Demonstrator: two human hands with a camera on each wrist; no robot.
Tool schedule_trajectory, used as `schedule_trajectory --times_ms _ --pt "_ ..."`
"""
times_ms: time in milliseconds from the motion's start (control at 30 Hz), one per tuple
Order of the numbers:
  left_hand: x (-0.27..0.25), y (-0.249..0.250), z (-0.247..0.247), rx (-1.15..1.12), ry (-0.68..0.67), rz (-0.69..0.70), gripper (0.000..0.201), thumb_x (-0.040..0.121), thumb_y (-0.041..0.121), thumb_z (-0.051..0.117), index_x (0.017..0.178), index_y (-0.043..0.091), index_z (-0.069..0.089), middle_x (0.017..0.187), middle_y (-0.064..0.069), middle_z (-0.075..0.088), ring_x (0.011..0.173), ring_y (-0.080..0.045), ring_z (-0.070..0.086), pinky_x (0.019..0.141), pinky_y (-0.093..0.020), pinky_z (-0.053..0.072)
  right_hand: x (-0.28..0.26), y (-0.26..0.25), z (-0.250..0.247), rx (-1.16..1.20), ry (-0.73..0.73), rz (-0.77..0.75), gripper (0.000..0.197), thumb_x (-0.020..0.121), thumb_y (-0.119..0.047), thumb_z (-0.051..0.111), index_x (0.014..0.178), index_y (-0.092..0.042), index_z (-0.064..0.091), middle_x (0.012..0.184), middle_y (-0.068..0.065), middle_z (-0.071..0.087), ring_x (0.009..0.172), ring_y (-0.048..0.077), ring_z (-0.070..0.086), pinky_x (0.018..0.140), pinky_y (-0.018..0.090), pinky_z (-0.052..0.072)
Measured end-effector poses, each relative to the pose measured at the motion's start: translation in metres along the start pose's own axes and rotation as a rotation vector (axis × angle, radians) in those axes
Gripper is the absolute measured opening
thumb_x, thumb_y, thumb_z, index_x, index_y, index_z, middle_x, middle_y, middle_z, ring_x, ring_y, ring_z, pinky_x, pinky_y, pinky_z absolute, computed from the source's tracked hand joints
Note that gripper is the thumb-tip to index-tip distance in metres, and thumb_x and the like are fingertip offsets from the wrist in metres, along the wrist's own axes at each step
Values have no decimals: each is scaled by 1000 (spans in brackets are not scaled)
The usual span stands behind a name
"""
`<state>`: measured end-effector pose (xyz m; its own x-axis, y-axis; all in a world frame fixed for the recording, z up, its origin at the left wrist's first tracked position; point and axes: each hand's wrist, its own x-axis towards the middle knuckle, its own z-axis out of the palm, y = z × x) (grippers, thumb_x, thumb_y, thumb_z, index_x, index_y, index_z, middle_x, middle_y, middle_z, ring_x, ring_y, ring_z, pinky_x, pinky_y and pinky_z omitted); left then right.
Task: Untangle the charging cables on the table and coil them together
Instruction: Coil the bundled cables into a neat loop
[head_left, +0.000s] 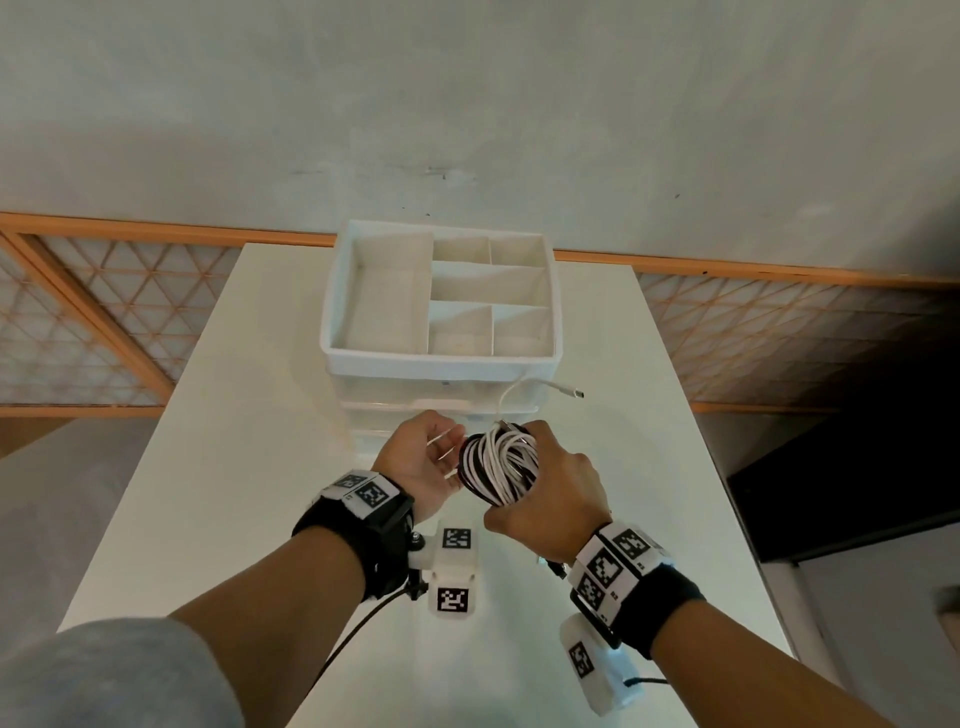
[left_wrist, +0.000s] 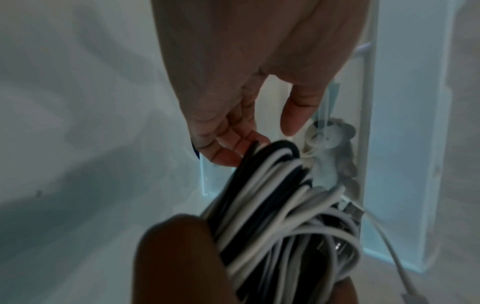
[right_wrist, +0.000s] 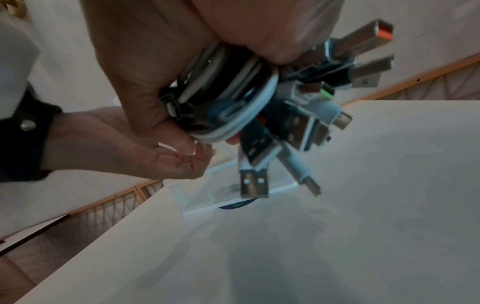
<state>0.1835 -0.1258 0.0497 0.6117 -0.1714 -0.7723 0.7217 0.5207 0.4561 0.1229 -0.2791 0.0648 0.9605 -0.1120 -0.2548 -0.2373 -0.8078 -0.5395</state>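
Right hand: the right hand (head_left: 545, 493) is wrapped around a coiled bundle of black and white charging cables (head_left: 498, 465), fingers curled tight about the loops and held above the white table (head_left: 260, 415).
Left hand: the left hand (head_left: 426, 462) sits just beside the bundle, palm turned up, fingers (left_wrist: 228, 144) loosely parted and relaxed; their tips touch the outer loops without closing on them.
Bundle: the coil lies between the two hands, its far edge against the left fingertips, most of it inside the right grip.
Plugs: a cluster of USB plugs (right_wrist: 298, 127) pokes out past the right fingers, pointing several ways.
Loose end: one white cable tail (head_left: 545, 387) arcs up beyond the fingers, its connector clear of the grip.
Beyond the fingers: a white divided organiser tray (head_left: 332, 312) stands on clear drawers, apart from both hands.
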Motion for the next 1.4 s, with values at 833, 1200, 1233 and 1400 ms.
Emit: schedule_trajectory --times_ms 833,1200,1233,1400 --pt "-72 3 -84 1498 111 647 54 93 16 55 146 16 43 150 1 38 116 -26 58 102 -32 42 -11 -71 -28 79 -69 -296 86 47 -35 83 123 -44 43 96 -10 69 85 14 68 72 36 63" --pt "-79 41 -64 891 115 655 51 90 65 36 109 29 66 118 -4 70 110 -29 64 102 -47 48 17 -90 -11 -106 -244 -333 95 40 -42 84 123 -46 40 103 -2 65 91 22 67 73 42 63" --pt "-76 45 -58 863 76 594 61 85 76 33 103 31 70 118 -3 71 111 -26 64 103 -47 47 17 -91 -11 -113 -262 -349 93 42 -39 85 124 -44 41 102 -3 66 90 21 67 71 41 63" --pt "-49 51 -48 755 47 446 90 73 90 31 99 18 77 101 -4 78 101 -22 70 104 -43 47 23 -97 -11 -148 -267 -366 97 51 -32 88 131 -45 35 105 -1 61 94 20 61 68 40 63"
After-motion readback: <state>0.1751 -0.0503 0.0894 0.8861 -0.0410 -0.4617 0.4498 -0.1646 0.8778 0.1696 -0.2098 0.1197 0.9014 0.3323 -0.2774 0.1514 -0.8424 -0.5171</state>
